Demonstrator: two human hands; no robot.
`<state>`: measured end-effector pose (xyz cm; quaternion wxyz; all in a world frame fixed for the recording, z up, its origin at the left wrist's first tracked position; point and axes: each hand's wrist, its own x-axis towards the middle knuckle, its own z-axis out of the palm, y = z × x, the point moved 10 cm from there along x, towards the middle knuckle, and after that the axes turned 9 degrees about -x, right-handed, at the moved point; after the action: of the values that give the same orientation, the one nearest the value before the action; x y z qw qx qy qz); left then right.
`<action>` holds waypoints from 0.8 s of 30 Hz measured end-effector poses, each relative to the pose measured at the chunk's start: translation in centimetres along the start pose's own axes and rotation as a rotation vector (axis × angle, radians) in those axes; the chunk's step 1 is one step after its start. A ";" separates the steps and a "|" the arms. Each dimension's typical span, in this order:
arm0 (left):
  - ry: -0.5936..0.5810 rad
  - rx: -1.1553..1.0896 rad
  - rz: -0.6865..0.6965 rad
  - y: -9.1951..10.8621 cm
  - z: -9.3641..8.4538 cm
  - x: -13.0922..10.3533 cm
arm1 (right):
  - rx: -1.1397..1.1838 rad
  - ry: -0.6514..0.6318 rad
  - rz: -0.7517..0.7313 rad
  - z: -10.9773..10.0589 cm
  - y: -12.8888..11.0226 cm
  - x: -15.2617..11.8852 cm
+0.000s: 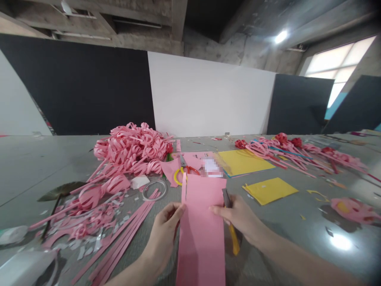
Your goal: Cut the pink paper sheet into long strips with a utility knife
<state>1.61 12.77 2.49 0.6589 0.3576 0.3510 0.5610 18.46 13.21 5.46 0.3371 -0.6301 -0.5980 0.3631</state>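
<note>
A long pink sheet (204, 230) runs up the middle, with a narrow strip partly split off along its upper left edge. My left hand (168, 224) pinches the left edge of the sheet between thumb and fingers. My right hand (235, 216) grips the right edge, its thumb on top. Also in my right hand is a yellow-handled cutter (233, 238), its dark end pointing up beside the sheet. Cut pink strips (127, 238) lie to the left of my left hand. Beyond the sheet are scissors (180, 174) with red and yellow handles.
A heap of looped pink paper (133, 147) stands at the back left, near a tape roll (154, 190) and paper scraps (89, 214). Yellow sheets (245, 161) and a yellow packet (269, 190) lie right of centre. Pink paper flowers (297, 149) are further right.
</note>
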 end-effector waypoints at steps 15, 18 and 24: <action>0.098 -0.149 -0.046 -0.9 -0.6 -0.6 | 0.051 -0.002 -0.015 0.4 0.1 -0.1; 0.074 -0.137 -0.080 -0.9 -0.2 -0.4 | 0.047 0.008 0.000 0.2 0.3 0.0; 0.020 0.145 -0.018 -0.4 -0.8 0.4 | 0.036 0.044 0.000 -1.1 0.0 0.5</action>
<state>1.21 13.18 1.70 0.6329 0.3956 0.4004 0.5316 19.44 13.69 5.97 0.3612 -0.6317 -0.5839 0.3599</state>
